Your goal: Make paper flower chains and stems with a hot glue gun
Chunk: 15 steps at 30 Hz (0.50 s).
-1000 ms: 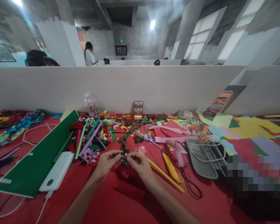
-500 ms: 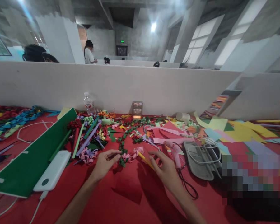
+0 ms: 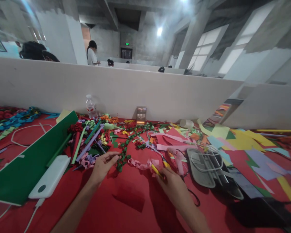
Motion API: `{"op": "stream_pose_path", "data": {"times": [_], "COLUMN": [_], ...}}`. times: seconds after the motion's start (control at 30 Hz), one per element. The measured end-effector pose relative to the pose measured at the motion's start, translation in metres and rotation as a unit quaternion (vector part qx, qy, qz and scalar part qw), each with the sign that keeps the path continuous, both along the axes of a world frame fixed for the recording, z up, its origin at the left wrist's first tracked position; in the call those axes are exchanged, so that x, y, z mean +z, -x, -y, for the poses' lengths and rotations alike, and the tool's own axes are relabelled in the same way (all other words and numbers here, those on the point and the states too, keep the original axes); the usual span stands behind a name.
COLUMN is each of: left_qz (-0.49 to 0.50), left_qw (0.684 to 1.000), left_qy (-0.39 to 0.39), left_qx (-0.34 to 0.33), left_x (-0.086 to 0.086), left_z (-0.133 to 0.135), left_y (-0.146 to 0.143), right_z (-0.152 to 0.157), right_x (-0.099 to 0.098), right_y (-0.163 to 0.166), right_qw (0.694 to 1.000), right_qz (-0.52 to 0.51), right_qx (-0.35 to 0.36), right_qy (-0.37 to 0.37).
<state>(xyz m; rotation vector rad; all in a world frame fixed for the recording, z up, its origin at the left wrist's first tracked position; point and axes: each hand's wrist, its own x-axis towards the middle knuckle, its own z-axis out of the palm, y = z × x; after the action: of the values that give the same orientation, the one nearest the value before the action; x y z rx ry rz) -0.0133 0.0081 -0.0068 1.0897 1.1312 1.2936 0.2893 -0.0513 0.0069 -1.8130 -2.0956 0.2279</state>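
Green garland (image 3: 123, 150), axis fwd-R, nr L hand (image 3: 102, 167)

Dim overall, glaring lamp (image 3: 159, 31), pale windows (image 3: 204, 50), shadows across red tabletop (image 3: 104, 210), stretched edges

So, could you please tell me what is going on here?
At a red table, a person's left hand is at the near end of a dark green chain. Their right hand is over a yellow stick; whether it grips the stick is unclear. A pink chain lies between the hands.
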Motion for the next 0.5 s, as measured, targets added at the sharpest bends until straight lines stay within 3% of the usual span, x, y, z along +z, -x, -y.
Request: {"op": "stream_pose_path", "data": {"times": [0.13, 0.23, 0.33, 0.43, 0.5], "left_qz": [-0.001, -0.006, -0.010, -0.019, -0.024], "left_qw": [1.000, 1.000, 1.000, 1.000, 1.000], "left_qy": [0.007, 0.005, 0.004, -0.005, -0.006], "left_qx": [-0.001, -0.002, 0.001, -0.002, -0.009], "left_x": [0.002, 0.001, 0.000, -0.001, -0.002], "left_z": [0.001, 0.000, -0.002, -0.002, -0.002], "left_y": [-0.001, 0.000, 0.000, 0.001, 0.001], "right_z": [0.016, 0.018, 0.006, -0.021, -0.042], "right_x": [-0.006, 0.004, 0.023, 0.034, 0.031], "right_y": [-0.013, -0.009, 0.017, 0.057, 0.080], "right_qw": [0.995, 0.988, 0.990, 0.992, 0.991], "right_qz": [0.093, 0.139, 0.119, 0.093, 0.094], "right_qx": [-0.022, -0.042, 0.008, 0.084, 0.096], "right_qy": [0.002, -0.044, -0.077, -0.024, 0.025]}}
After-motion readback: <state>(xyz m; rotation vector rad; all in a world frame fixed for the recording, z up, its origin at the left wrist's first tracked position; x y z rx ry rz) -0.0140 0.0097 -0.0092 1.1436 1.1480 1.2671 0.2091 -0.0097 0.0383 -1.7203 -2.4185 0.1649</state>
